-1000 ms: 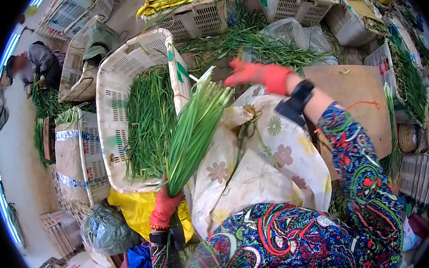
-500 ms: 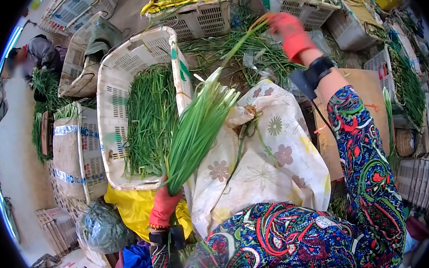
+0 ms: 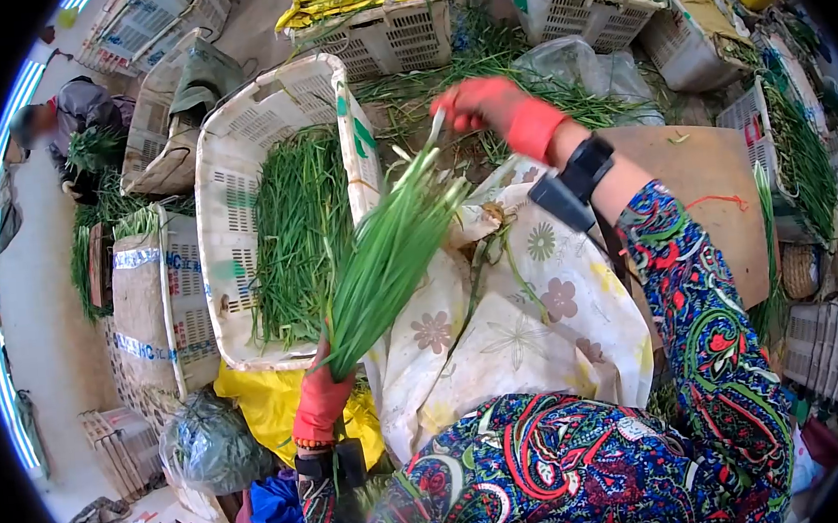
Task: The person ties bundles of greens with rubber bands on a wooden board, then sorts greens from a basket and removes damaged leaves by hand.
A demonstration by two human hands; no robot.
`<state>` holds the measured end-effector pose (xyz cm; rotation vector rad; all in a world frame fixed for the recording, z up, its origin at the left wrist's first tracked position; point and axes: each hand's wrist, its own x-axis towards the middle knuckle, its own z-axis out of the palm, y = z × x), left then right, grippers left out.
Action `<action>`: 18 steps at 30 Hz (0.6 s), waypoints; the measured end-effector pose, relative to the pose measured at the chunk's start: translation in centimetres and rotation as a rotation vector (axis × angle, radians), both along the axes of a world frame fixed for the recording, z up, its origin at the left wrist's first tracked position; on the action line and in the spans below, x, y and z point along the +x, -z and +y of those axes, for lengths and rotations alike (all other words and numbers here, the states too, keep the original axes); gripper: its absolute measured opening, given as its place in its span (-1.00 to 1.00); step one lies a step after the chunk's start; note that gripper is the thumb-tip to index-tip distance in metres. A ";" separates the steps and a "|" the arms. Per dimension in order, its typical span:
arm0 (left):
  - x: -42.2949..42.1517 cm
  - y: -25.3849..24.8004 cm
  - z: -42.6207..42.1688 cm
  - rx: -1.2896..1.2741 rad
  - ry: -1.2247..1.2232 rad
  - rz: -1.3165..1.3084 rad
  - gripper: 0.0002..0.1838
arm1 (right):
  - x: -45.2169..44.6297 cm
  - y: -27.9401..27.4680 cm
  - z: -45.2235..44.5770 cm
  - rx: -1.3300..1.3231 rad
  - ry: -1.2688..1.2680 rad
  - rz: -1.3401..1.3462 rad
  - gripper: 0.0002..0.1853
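In a red glove, my left hand (image 3: 321, 390) is closed around the leafy lower end of a bunch of garlic chives (image 3: 386, 273). The bunch leans up and to the right, its white stalk ends fanned at the top. Just above those ends is my right hand (image 3: 486, 111), also gloved in red, with its fingers pinched on a pale chive stalk (image 3: 438, 127). Beside the bunch, a white plastic crate (image 3: 217, 217) holds a layer of green chives (image 3: 295, 231). A flowered cloth (image 3: 511, 333) covers my lap under the bunch.
Loose chives (image 3: 492, 57) litter the floor ahead. A brown board (image 3: 697, 203) lies to the right. More crates (image 3: 587, 17) stand around, and a yellow-covered crate (image 3: 365, 42) is at the back. A clear plastic bag (image 3: 213, 446) sits lower left. Another person (image 3: 83, 115) works at far left.
My right hand has come back from the far upper right to the stalk ends. The long yellowish strand it held is no longer seen in it. My left hand keeps the bunch nearly still.
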<state>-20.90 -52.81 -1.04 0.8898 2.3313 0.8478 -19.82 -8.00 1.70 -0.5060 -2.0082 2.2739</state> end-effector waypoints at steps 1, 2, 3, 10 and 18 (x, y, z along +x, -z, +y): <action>0.0 0.4 -0.2 -0.008 -0.025 -0.039 -0.14 | 0.4 -2.2 1.4 0.038 0.051 0.088 -0.78; 0.1 0.6 -0.3 -0.018 -0.050 -0.079 -0.14 | -0.5 -0.9 5.1 0.083 0.090 0.396 -0.79; 0.1 0.8 -0.4 -0.028 -0.076 -0.118 -0.13 | -0.3 -2.0 8.0 -0.031 0.340 0.331 -0.81; 0.1 2.9 -1.5 -0.032 -0.100 -0.117 -0.16 | 3.1 -0.9 9.5 0.686 0.096 -0.025 -0.60; 0.4 1.2 -0.7 -0.071 -0.065 -0.013 -0.15 | 1.7 3.9 -6.5 0.607 -0.353 -0.270 -0.59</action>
